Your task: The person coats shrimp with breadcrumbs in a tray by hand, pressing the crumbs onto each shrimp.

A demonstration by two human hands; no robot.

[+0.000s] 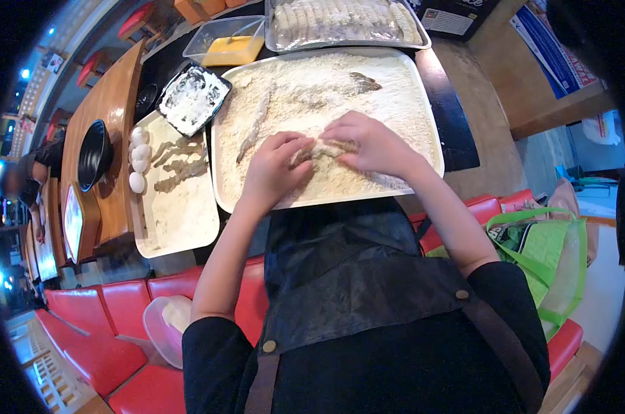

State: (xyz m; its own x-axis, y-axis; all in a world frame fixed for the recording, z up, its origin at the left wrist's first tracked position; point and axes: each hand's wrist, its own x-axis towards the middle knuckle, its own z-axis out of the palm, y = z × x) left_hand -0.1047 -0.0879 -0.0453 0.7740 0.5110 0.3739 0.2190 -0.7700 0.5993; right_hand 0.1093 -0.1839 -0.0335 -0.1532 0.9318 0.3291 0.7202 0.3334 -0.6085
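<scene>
Both of my hands are over a large white tray (438, 148) of pale breadcrumbs. Between them is a crumb-coated prawn (320, 149), partly hidden by my fingers. My left hand (279, 169) has its fingers curled on the prawn's left end. On the right end, the fingers of my right hand (371, 143) are bent and closed around it. Another whitish prawn (256, 124) lies in the crumbs to the left. Toward the back right of the tray, a dark prawn tail (365, 82) pokes out of the crumbs.
To the left, a smaller tray (181, 238) holds uncoated prawns (181, 165) and several eggs (138, 165). A black container (193, 100) of white flour overlaps it. Behind stand a clear tub (233, 50) of beaten egg and a covered tray (340, 24) of coated prawns. A person (33, 172) is at far left.
</scene>
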